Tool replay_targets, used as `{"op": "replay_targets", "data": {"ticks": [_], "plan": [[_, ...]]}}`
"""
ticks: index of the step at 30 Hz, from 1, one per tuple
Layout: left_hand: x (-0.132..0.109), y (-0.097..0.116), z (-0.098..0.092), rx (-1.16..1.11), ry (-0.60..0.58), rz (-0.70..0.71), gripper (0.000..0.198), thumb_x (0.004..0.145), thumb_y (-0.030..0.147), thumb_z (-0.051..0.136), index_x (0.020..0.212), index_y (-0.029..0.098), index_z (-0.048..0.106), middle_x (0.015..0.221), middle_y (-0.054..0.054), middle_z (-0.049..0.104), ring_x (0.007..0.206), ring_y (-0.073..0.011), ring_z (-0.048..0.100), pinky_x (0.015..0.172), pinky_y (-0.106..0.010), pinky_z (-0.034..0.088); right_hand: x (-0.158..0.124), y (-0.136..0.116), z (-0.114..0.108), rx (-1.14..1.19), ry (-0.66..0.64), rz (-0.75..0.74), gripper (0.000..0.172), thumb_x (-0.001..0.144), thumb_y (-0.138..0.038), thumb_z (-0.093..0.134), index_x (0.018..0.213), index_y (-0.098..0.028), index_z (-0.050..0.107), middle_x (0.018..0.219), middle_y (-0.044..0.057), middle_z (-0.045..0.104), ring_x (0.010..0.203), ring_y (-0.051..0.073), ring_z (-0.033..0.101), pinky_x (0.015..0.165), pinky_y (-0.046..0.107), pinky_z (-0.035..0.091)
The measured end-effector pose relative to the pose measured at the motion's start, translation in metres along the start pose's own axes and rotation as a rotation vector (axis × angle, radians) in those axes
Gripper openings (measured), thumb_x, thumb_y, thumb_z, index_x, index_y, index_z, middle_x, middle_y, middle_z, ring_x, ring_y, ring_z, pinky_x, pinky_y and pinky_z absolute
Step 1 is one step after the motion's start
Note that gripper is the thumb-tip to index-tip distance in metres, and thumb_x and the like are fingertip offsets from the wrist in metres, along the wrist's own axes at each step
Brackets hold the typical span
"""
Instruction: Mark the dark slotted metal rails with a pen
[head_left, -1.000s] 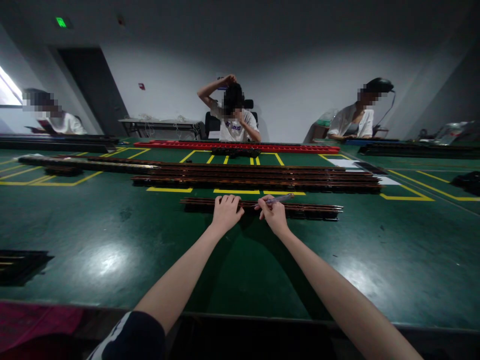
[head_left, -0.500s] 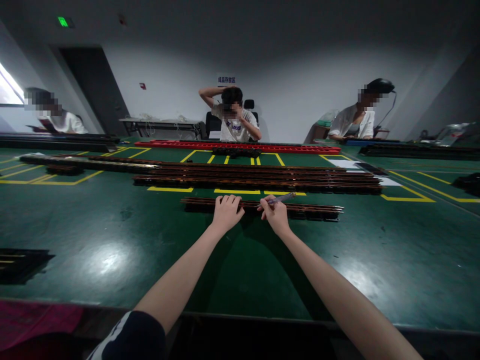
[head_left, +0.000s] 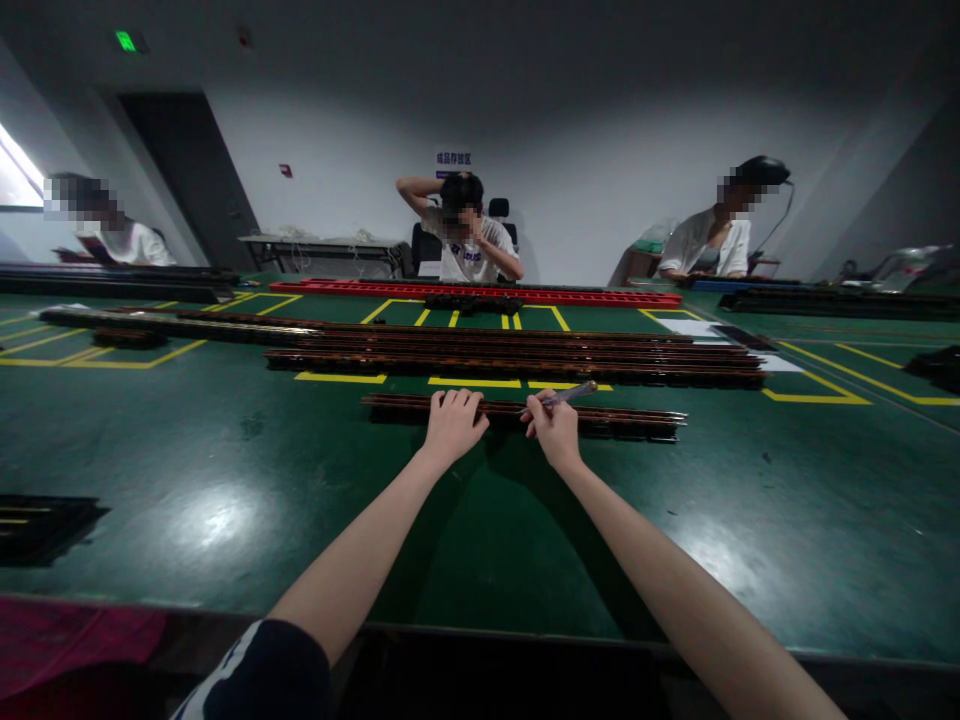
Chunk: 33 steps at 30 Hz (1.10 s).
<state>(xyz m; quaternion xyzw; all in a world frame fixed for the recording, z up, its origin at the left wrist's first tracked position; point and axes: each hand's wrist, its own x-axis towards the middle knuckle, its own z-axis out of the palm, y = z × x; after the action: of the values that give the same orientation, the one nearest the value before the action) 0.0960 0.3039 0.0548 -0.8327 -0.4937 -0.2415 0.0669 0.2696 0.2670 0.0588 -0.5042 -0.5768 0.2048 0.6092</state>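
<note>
Head: green table (head_left: 300,480), grey wall (head_left: 337,170), left hand (head_left: 453,428) around bars (head_left: 397,409), right hand (head_left: 553,430) around pen (head_left: 574,392)

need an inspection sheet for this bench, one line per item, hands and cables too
Surface: green tabletop, glossy, yellow tape lines
Job's things: near bundle of long, dark, coppery-edged strips; larger stack behind it; pen-like tool
Clutter: white sheets at right, dark specks
Hands: left hand rests on the near bundle; right hand grips the pen-like tool; tip contact unclear
Cables: pale tangle, probably cables, on the back table
Surroundings: people across the table at left, centre, right; dark door
</note>
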Motion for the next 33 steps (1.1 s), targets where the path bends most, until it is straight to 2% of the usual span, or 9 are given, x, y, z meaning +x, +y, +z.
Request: {"op": "replay_targets", "data": {"ticks": [12, 19, 33], "plan": [[-0.0009, 0.0023, -0.0037, 0.017, -0.001, 0.001, 0.034, 0.091, 0.03, 0.042, 0.115, 0.018, 0.063, 0.117, -0.012, 0.067, 0.111, -0.028, 0.058, 0.101, -0.049, 0.038, 0.0, -0.0003, -0.0002, 0.039, 0.004, 0.017, 0.055, 0.076, -0.074, 0.053, 0.071, -0.019, 0.053, 0.06, 0.004, 0.064, 0.04, 0.013, 0.056, 0.038, 0.024, 0.046], [-0.0013, 0.0023, -0.0011, 0.062, 0.038, 0.02, 0.035, 0.09, 0.028, 0.044, 0.118, 0.019, 0.063, 0.117, -0.011, 0.067, 0.111, -0.0276, 0.058, 0.102, -0.05, 0.038, -0.0009, 0.0001, 0.0012, 0.098, 0.035, 0.054, 0.05, 0.078, -0.067, 0.057, 0.073, -0.018, 0.053, 0.059, 0.003, 0.064, 0.039, 0.012, 0.055, 0.037, 0.022, 0.043], [-0.0015, 0.0031, -0.0029, 0.04, 0.001, 0.054, 0.04, 0.092, 0.024, 0.037, 0.123, 0.018, 0.061, 0.122, -0.012, 0.066, 0.115, -0.0268, 0.056, 0.105, -0.051, 0.036, -0.0012, 0.0002, 0.0011, 0.102, 0.02, 0.049, 0.054, 0.076, -0.071, 0.056, 0.075, -0.018, 0.054, 0.061, 0.003, 0.064, 0.041, 0.012, 0.056, 0.038, 0.023, 0.045]]}}
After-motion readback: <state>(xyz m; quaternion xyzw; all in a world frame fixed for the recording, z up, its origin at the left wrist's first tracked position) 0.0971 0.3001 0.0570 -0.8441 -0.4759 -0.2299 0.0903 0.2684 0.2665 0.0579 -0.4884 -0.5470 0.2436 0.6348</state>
